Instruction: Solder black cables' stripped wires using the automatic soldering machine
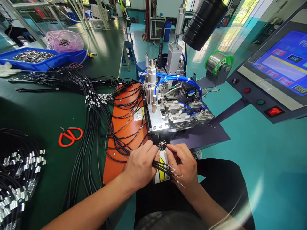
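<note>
My left hand (pixel 143 163) is closed around several black cables (pixel 165 167), whose stripped ends show thin coloured wires fanning out to the right. One cable end with bare wires (pixel 163 143) sticks up between my two hands. My right hand (pixel 183 163) pinches at those thin wires with thumb and forefinger. Both hands are just in front of a soldering machine (pixel 168 118) with metal cylinders and blue air tubes. Behind my fingers is a white and yellow label (pixel 161 179), partly covered by the cables.
Long black cables (pixel 90 127) run over the green table and an orange plate (pixel 124 108). Red-handled scissors (pixel 70 137) lie at left, near more bundled cables (pixel 21 172). Blue trays (pixel 43 60) hold small metal parts. A solder spool (pixel 219 62) and touchscreen panel (pixel 273 67) stand right.
</note>
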`<move>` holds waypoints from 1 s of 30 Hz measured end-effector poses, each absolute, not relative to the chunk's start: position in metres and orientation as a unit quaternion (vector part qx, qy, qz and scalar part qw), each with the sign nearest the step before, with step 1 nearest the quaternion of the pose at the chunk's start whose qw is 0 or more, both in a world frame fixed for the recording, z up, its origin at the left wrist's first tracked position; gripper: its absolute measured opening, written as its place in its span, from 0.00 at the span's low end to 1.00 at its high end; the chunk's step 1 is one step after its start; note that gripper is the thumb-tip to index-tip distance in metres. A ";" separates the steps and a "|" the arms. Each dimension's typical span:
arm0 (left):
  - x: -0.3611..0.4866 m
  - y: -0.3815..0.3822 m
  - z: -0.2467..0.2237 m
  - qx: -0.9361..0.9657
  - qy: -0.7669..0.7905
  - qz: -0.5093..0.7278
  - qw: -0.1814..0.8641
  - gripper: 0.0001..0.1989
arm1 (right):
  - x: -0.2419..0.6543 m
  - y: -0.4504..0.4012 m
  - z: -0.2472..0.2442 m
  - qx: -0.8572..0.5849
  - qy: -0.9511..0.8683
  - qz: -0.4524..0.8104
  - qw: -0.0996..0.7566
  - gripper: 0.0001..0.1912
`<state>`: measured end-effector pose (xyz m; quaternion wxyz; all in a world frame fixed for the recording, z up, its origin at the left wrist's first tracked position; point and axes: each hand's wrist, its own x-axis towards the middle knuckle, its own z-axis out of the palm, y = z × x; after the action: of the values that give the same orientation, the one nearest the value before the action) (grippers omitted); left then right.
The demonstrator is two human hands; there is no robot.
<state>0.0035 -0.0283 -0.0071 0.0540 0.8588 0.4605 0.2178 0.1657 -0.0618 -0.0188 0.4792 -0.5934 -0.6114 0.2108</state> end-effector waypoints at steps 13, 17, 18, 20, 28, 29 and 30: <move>0.003 -0.028 -0.003 0.853 0.447 0.251 0.102 0.11 | 0.167 -0.050 -0.009 -0.597 -0.586 0.278 0.472 0.05; 0.006 -0.028 -0.005 0.845 0.450 0.272 0.098 0.09 | 0.166 -0.052 -0.010 -0.574 -0.616 0.238 0.485 0.05; 0.006 -0.028 -0.006 0.843 0.450 0.277 0.099 0.09 | 0.165 -0.053 -0.011 -0.566 -0.625 0.224 0.489 0.06; 0.006 -0.028 -0.007 0.840 0.451 0.284 0.106 0.10 | 0.163 -0.056 -0.014 -0.550 -0.643 0.200 0.493 0.06; 0.006 -0.026 -0.007 0.851 0.441 0.262 0.114 0.11 | 0.181 -0.053 -0.006 -0.590 -0.626 0.253 0.442 0.05; 0.006 -0.025 -0.007 0.854 0.438 0.258 0.113 0.10 | 0.186 -0.050 -0.003 -0.601 -0.613 0.274 0.434 0.06; 0.006 -0.025 -0.006 0.856 0.435 0.256 0.112 0.10 | 0.191 -0.047 0.001 -0.602 -0.608 0.292 0.428 0.07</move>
<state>0.0059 -0.0252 -0.0062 0.1115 0.8560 0.4349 0.2561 0.1908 -0.0465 0.0006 0.4281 -0.6019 -0.6078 0.2916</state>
